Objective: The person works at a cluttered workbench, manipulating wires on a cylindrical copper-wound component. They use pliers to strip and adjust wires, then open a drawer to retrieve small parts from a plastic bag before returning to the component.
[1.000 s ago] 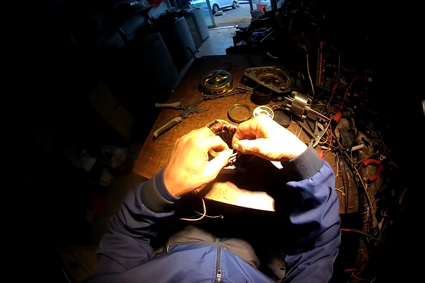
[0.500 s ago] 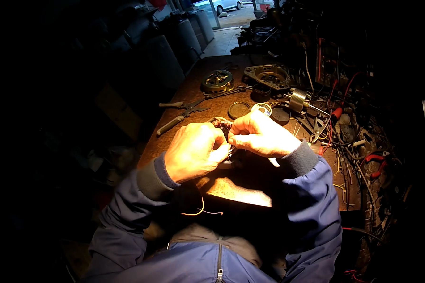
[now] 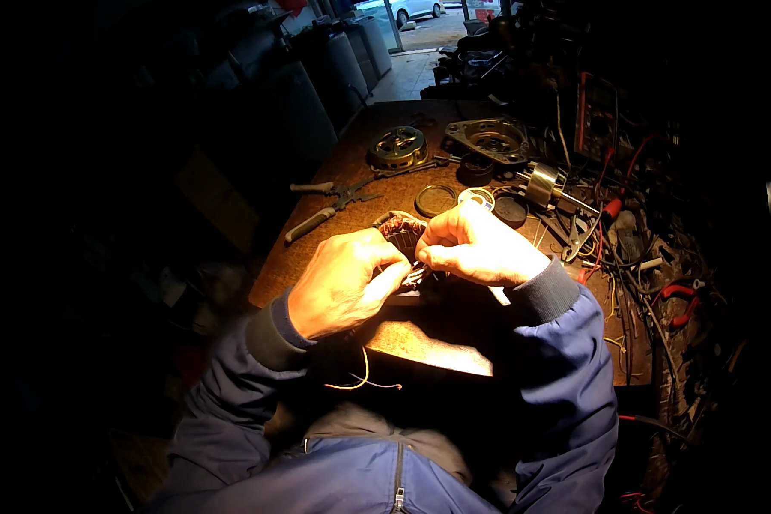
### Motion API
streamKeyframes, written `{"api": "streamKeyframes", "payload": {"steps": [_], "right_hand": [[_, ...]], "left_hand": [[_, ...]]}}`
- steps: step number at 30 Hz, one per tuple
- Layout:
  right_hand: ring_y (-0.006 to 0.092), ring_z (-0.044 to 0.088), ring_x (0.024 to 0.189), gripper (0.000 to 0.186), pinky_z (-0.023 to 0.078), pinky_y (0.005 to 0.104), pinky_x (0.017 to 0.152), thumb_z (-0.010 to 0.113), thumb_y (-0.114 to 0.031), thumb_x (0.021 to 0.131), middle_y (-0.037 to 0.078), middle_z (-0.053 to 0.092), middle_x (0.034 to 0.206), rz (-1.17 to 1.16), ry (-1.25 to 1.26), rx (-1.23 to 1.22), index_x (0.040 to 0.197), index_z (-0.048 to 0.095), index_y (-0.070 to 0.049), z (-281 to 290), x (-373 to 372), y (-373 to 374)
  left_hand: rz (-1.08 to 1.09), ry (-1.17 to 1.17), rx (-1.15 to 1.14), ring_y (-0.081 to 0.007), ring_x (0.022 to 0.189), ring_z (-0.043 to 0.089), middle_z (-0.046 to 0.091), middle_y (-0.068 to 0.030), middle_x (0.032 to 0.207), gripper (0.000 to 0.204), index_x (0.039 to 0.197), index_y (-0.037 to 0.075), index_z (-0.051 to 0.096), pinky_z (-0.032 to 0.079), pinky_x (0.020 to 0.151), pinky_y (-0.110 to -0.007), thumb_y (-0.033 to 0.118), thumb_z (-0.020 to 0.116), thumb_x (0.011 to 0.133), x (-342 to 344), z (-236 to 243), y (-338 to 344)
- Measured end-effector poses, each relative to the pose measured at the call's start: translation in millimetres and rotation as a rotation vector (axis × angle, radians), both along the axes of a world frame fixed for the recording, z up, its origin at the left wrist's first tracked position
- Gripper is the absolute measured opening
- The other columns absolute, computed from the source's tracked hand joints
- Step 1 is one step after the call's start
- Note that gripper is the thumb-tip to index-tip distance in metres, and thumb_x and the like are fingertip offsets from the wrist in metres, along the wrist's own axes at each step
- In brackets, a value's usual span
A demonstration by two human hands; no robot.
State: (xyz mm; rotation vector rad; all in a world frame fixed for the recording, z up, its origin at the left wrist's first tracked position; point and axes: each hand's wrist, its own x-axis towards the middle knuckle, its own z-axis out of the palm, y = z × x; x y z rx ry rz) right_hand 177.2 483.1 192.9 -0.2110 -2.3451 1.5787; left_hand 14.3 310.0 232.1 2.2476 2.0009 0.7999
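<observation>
Between my hands a motor stator (image 3: pixel 400 226) with reddish copper windings rests on the lit wooden bench, partly hidden by my fingers. My left hand (image 3: pixel 341 284) is closed at the stator's near left side, its thumb and forefinger pressed together by some pale wire-like strands (image 3: pixel 415 274). On the other side, my right hand (image 3: pixel 480 247) pinches thumb against forefinger over the stator's right part. What lies in either pinch is too small or covered to make out. A thin yellowish wire (image 3: pixel 366 370) hangs below the bench's front edge.
Pliers (image 3: pixel 321 210) lie at the left of the bench (image 3: pixel 411 345). Beyond my hands are a round brass-coloured motor cover (image 3: pixel 398 147), a metal end housing (image 3: pixel 491 137), a tape roll (image 3: pixel 476 199) and a rotor with shaft (image 3: pixel 544 184). Tangled wires and red-handled pliers (image 3: pixel 681 301) crowd the right.
My left hand has shifted slightly left and down, uncovering more of the copper windings and the stator's inside. My right hand stays nearly in place, still pinching.
</observation>
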Motion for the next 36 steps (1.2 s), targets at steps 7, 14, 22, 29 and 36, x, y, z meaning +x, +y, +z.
{"api": "streamKeyframes", "payload": {"steps": [7, 14, 22, 29, 36], "right_hand": [[0.0092, 0.063, 0.077, 0.020, 0.052, 0.0266, 0.071, 0.068, -0.012, 0.097, 0.006, 0.073, 0.084, 0.011, -0.080, 0.020, 0.101, 0.074, 0.007, 6.7, 0.3, -2.4], [0.0159, 0.065, 0.073, 0.024, 0.051, 0.0337, 0.068, 0.066, -0.015, 0.095, 0.013, 0.072, 0.080, 0.018, -0.011, 0.091, 0.100, 0.072, 0.008, 9.0, 2.3, -5.0], [0.0198, 0.065, 0.071, 0.022, 0.051, 0.0348, 0.067, 0.070, -0.016, 0.096, 0.014, 0.070, 0.077, 0.016, 0.009, 0.167, 0.100, 0.073, 0.005, 9.5, 1.8, -6.1], [0.0228, 0.067, 0.072, 0.021, 0.051, 0.0358, 0.068, 0.069, -0.016, 0.097, 0.017, 0.070, 0.078, 0.032, 0.037, 0.199, 0.100, 0.074, 0.004, 10.9, 1.6, -5.8], [0.0258, 0.069, 0.074, 0.020, 0.053, 0.0367, 0.070, 0.069, -0.015, 0.096, 0.019, 0.072, 0.081, 0.043, 0.075, 0.240, 0.101, 0.074, 0.004, 9.0, 0.4, -4.8]], "left_hand": [[-0.006, -0.160, 0.084, -0.0229, 0.074, 0.068, 0.070, -0.0103, 0.083, 0.011, 0.095, 0.004, 0.079, 0.052, 0.066, -0.034, 0.004, 0.078, 0.084, -0.3, -12.9, -6.6], [-0.020, -0.171, 0.091, -0.0241, 0.075, 0.068, 0.070, -0.0099, 0.081, 0.010, 0.092, 0.005, 0.079, 0.053, 0.067, -0.035, 0.006, 0.078, 0.082, -5.6, -14.8, -2.2], [0.009, -0.170, 0.034, -0.0302, 0.074, 0.070, 0.071, -0.0134, 0.081, 0.008, 0.084, 0.005, 0.077, 0.054, 0.066, -0.040, 0.013, 0.077, 0.082, -7.5, -10.9, 3.8], [0.024, -0.177, -0.001, -0.0268, 0.074, 0.071, 0.072, -0.0121, 0.081, 0.008, 0.085, 0.004, 0.077, 0.053, 0.066, -0.037, 0.011, 0.079, 0.083, -8.8, -11.5, 7.0], [0.022, -0.225, -0.091, -0.0232, 0.073, 0.070, 0.072, -0.0114, 0.081, 0.008, 0.086, 0.003, 0.077, 0.053, 0.067, -0.034, 0.011, 0.078, 0.085, -12.4, -7.8, 8.7]]}}
